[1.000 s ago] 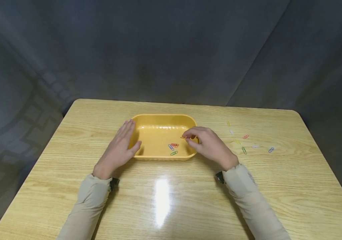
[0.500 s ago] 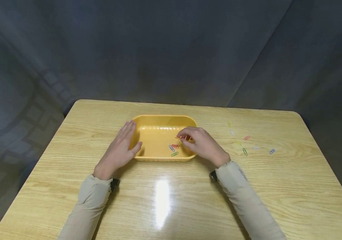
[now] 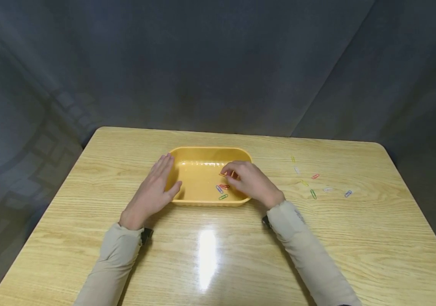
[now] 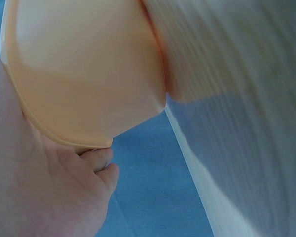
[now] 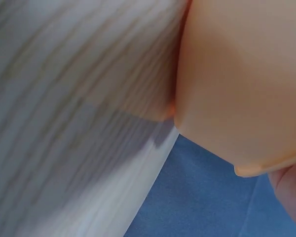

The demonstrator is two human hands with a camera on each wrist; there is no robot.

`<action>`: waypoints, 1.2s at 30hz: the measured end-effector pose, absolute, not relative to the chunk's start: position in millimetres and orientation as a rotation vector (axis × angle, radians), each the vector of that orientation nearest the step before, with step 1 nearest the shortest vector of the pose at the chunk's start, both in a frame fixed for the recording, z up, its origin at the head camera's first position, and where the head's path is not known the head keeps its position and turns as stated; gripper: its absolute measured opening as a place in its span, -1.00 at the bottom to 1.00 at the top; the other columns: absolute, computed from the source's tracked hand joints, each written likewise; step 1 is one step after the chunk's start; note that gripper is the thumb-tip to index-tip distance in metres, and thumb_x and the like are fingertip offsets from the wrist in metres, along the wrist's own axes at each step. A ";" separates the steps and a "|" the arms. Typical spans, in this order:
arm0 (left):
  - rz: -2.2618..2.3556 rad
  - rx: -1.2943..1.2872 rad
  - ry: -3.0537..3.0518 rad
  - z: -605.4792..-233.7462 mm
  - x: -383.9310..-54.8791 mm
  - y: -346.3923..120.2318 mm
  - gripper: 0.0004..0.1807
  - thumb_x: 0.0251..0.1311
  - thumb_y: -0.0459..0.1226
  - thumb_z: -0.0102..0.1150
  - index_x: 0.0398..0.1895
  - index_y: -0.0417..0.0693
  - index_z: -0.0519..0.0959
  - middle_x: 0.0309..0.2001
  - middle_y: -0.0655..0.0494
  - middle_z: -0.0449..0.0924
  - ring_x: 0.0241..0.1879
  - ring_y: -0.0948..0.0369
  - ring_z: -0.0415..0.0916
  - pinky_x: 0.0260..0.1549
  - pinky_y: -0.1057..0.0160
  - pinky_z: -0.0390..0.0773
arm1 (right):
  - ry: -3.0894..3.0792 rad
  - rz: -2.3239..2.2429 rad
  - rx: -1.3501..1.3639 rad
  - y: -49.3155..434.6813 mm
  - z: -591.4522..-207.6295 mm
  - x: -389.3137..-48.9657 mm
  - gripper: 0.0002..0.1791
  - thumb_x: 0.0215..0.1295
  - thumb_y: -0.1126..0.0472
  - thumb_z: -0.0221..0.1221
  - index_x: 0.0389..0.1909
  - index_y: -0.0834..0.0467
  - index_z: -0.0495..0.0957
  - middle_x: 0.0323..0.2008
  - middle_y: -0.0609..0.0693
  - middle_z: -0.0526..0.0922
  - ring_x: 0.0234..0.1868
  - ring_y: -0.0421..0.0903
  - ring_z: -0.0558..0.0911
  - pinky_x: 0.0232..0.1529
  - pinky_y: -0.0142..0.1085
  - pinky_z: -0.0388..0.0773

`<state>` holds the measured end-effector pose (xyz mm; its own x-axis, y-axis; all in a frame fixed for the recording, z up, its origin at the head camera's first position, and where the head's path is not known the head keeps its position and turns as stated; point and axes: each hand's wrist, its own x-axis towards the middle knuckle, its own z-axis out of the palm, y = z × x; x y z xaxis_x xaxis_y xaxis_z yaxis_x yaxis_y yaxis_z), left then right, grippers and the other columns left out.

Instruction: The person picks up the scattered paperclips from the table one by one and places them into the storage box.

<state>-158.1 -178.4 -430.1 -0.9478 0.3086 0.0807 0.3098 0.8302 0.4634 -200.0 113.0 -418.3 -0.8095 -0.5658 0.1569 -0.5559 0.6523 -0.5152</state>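
A yellow oblong tray sits on the table between both hands. My left hand lies along its left end with fingers straight; in the left wrist view the palm is against the rim. Over the right part of the tray, my right hand pinches an orange-red paper clip between thumb and fingers. Below it on the tray floor lie a blue paper clip, a green paper clip and red clipping that overlaps, red paper clips. The right wrist view shows mostly the tray's outer wall.
Right of the tray, several loose paper clips are scattered on the wooden table, among them a green one, a pink one and a blue one. A dark curtain hangs behind the table.
My right hand has moved left, farther over the tray, with the paper clip between its fingers. The left hand has stayed in place.
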 end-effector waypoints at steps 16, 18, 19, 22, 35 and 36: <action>-0.759 -0.494 -3.005 -429.6 -156.5 -178.1 -0.15 0.45 0.03 -0.07 0.59 -0.20 -0.14 0.62 -0.11 -0.23 0.61 -0.04 -0.31 0.58 -0.05 -0.15 | 2.934 -0.615 -0.901 101.0 -422.5 -197.2 -0.86 0.34 0.18 0.24 -0.14 0.06 0.71 -0.31 -0.12 0.74 -0.40 -0.23 0.57 -0.42 -0.35 0.54; -0.761 -0.492 -3.005 -429.1 -156.0 -177.8 -0.15 0.44 0.02 -0.06 0.59 -0.19 -0.14 0.62 -0.10 -0.23 0.61 -0.03 -0.31 0.59 -0.05 -0.15 | 2.942 -0.595 -0.887 100.7 -422.6 -196.7 -0.86 0.34 0.18 0.24 -0.15 0.05 0.71 -0.31 -0.12 0.74 -0.42 -0.24 0.56 -0.44 -0.35 0.52; -0.762 -0.493 -3.004 -429.2 -156.1 -177.8 -0.15 0.45 0.02 -0.07 0.59 -0.19 -0.14 0.62 -0.10 -0.23 0.61 -0.03 -0.31 0.59 -0.05 -0.15 | 2.943 -0.589 -0.877 100.6 -422.7 -196.5 -0.86 0.34 0.19 0.24 -0.15 0.05 0.71 -0.31 -0.12 0.74 -0.43 -0.24 0.56 -0.46 -0.36 0.50; -0.763 -0.496 -3.001 -429.3 -156.5 -177.3 -0.15 0.44 0.00 -0.05 0.59 -0.20 -0.14 0.61 -0.12 -0.23 0.61 -0.05 -0.30 0.58 -0.06 -0.16 | 2.948 -0.569 -0.854 100.2 -423.0 -196.9 -0.86 0.33 0.20 0.24 -0.15 0.05 0.71 -0.31 -0.12 0.75 -0.46 -0.24 0.52 -0.50 -0.38 0.45; -0.737 -0.508 -2.994 -429.6 -157.1 -178.0 -0.15 0.44 0.00 -0.05 0.58 -0.24 -0.12 0.61 -0.16 -0.20 0.60 -0.08 -0.27 0.59 -0.05 -0.15 | 2.922 -0.635 -0.845 101.2 -420.6 -195.6 -0.83 0.36 0.20 0.21 -0.10 0.07 0.71 -0.24 -0.09 0.75 -0.38 -0.22 0.56 -0.41 -0.35 0.52; -0.735 -0.509 -2.993 -429.6 -157.1 -178.1 -0.15 0.44 0.00 -0.05 0.58 -0.25 -0.12 0.61 -0.16 -0.20 0.60 -0.08 -0.27 0.58 -0.05 -0.15 | 2.919 -0.641 -0.853 101.4 -420.4 -195.5 -0.83 0.37 0.20 0.21 -0.10 0.07 0.70 -0.24 -0.09 0.75 -0.38 -0.22 0.57 -0.39 -0.35 0.53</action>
<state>-157.1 -178.1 -429.6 -0.9468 0.3079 0.0941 0.3165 0.8362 0.4479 -195.5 101.4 -420.4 -0.8488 -0.5224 0.0814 -0.5084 0.7642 -0.3969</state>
